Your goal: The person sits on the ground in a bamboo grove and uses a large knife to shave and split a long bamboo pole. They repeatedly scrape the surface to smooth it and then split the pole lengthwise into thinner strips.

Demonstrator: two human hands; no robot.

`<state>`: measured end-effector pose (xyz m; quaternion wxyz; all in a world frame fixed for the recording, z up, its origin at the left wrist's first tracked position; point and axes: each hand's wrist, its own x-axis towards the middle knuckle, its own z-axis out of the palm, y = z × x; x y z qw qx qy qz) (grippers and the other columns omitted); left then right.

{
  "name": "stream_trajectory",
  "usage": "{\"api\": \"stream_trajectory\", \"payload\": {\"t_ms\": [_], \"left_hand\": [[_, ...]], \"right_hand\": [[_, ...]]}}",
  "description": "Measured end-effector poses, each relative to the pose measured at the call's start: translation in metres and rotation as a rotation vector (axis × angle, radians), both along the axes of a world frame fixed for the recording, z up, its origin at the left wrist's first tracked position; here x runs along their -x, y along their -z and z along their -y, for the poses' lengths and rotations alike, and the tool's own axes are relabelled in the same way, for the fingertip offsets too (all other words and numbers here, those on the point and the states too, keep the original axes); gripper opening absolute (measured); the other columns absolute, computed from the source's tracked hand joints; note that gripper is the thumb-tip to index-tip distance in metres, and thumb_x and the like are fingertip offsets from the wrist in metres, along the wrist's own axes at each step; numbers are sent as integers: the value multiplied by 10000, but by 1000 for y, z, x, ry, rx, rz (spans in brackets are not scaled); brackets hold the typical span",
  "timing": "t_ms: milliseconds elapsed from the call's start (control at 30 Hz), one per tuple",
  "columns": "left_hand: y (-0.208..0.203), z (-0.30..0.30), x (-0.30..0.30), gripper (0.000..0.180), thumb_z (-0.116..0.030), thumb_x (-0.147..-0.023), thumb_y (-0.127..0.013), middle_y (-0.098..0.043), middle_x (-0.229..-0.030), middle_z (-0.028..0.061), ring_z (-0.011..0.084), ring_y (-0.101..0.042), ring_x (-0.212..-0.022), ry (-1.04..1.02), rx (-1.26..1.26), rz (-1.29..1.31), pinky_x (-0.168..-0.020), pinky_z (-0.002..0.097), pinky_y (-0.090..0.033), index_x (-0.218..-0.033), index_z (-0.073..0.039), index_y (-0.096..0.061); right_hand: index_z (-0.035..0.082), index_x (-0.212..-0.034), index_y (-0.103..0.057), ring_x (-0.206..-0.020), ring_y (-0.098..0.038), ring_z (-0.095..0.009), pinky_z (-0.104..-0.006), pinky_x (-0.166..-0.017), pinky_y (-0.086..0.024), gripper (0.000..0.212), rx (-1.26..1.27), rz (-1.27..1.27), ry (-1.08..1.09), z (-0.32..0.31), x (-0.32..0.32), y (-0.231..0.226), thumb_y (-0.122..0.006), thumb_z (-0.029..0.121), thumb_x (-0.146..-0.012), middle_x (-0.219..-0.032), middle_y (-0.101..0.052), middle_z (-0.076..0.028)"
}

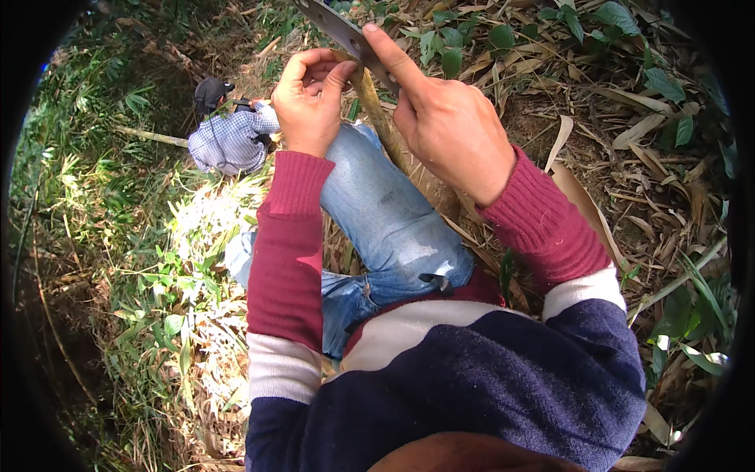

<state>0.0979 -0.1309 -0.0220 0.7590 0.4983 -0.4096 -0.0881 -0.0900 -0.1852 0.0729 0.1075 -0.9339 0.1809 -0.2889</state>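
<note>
A yellowish-brown stick [373, 106] slants up past my bent knee, its lower part going behind the leg. My left hand [311, 98] is closed at the stick's upper end, thumb and fingers pinching there. In my right hand [456, 130] is a knife [340, 30] with a dark, flat blade that has holes in it. The index finger stretches along the blade, while the other fingers curl under the palm and hide the handle. The blade lies across the stick's top, right beside my left thumb; whether its edge touches the stick I cannot tell.
My jeans-clad leg [385, 208] is bent under both hands. Another person in a checked shirt [232, 141] and dark cap crouches at the far left, near a pale pole [153, 136]. Dry leaves [629, 169] cover the ground at right; green plants [141, 291] grow at left.
</note>
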Motion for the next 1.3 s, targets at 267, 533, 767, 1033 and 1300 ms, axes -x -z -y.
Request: {"api": "stream_trajectory", "payload": {"t_ms": [267, 533, 767, 1033, 1300], "left_hand": [[3, 0, -3, 259, -53, -920, -802, -734, -992, 90, 124, -710, -854, 0, -56, 8, -735, 259, -614, -1114, 22, -648], [-3, 5, 4, 277, -52, -948, -772, -726, -998, 106, 137, -704, -838, 73, -94, -55, -723, 269, -620, -1154, 42, -613], [-1, -1, -1, 262, -47, -953, -763, -733, -998, 113, 142, -703, -846, 67, -72, -30, -728, 276, -613, -1155, 43, -622], [1, 0, -3, 243, -15, -950, -757, -734, -999, 110, 131, -709, -846, 82, -32, -35, -726, 271, -620, -1149, 33, -626], [3, -1, -5, 220, -16, -943, -766, -736, -980, 96, 131, -715, -864, 55, -13, 2, -756, 273, -621, -1118, 27, -639]], "right_hand": [[168, -1621, -370, -644, -717, -279, -432, -579, -583, 707, -172, 54, -166, 37, -1, -5, -568, 41, -954, -766, -698, -205], [152, -1578, -451, -624, -707, -317, -436, -587, -535, 683, -396, 242, -90, 34, 10, 21, -595, 64, -916, -750, -701, -205], [108, -1607, -395, -480, -610, -296, -384, -525, -502, 707, -290, 163, -78, 21, 9, 0, -613, 56, -936, -593, -555, -170], [100, -1582, -422, -521, -633, -358, -429, -532, -519, 675, -140, 173, -151, 23, 1, -4, -631, 80, -940, -644, -613, -186], [50, -1550, -434, -524, -625, -370, -460, -500, -484, 622, 2, -50, -110, 16, -1, -26, -642, 171, -976, -626, -609, -187]]}}
